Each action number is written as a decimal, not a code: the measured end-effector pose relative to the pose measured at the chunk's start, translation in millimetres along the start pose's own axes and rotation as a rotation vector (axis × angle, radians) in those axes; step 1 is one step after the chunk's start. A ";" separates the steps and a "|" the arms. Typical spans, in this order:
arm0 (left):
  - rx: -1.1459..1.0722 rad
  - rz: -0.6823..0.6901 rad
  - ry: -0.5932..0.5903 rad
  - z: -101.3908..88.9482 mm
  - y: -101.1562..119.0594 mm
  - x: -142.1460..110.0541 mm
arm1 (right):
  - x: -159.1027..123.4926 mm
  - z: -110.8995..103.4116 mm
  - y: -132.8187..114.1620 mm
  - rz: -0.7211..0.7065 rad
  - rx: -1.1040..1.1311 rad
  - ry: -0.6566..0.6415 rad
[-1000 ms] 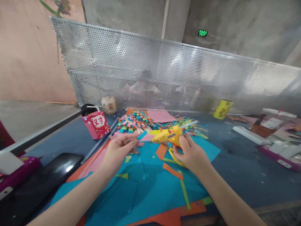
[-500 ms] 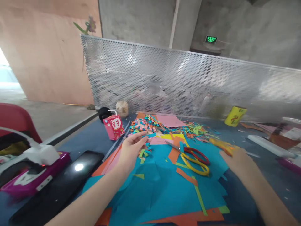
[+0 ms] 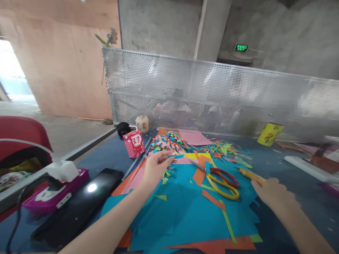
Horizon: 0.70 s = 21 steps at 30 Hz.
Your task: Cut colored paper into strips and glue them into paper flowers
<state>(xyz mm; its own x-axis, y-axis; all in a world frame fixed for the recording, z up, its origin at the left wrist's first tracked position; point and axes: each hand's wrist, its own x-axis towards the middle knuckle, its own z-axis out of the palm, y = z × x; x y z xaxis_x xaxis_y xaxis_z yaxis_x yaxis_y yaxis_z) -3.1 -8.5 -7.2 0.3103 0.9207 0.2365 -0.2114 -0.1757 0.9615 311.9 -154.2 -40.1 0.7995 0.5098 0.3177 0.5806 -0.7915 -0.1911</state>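
My left hand (image 3: 158,165) is closed in a pinch above the paper pile, with a small blue paper strip (image 3: 179,156) at its fingertips. My right hand (image 3: 272,193) is wrapped round a yellow hot glue gun (image 3: 250,175), its nozzle pointing left and a small orange light glowing on it. Between the hands, scissors (image 3: 225,183) with one red and one yellow handle lie partly open on a large blue paper sheet (image 3: 169,211). Just beyond my left fingers sits a bundle of fringed multicoloured paper (image 3: 166,141).
A pink drink box (image 3: 134,144), a black phone (image 3: 79,208) and a purple power strip (image 3: 53,201) stand at left. Coloured paper scraps (image 3: 225,148) litter the back. A yellow can (image 3: 269,134) is near the perforated metal screen (image 3: 169,91). People sit behind it.
The camera view has shifted slightly, moving the scene right and a little down. My right hand has lowered the glue gun a little. My left hand keeps its pinch.
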 end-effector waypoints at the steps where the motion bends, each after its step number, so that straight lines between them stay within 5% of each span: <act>1: 0.022 0.013 -0.009 0.7 -1.0 0.1 | -4.3 -8.3 -6.6 0.030 -0.100 0.029; 3: 0.065 0.036 -0.011 1.1 -2.3 0.6 | -14.0 -28.1 -26.2 -0.099 -0.178 0.053; 9: 0.153 0.137 0.041 -4.8 -2.9 6.0 | -56.1 -64.9 -118.8 -0.835 0.305 -0.216; 14: 0.117 0.124 0.138 -10.2 0.1 8.5 | -84.6 -43.5 -177.9 -1.127 0.162 -0.148; 21: 0.106 0.145 0.280 -14.2 -2.2 12.2 | -93.0 -17.7 -198.0 -1.293 0.169 -0.149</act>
<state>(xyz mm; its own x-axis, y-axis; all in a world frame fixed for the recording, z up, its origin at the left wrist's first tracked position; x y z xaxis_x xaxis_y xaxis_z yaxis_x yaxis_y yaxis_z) -12.1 8.0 -8.5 0.0138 0.9411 0.3379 -0.1328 -0.3332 0.9335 119.9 -50.9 -15.4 -0.3424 0.9042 0.2553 0.9388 0.3399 0.0555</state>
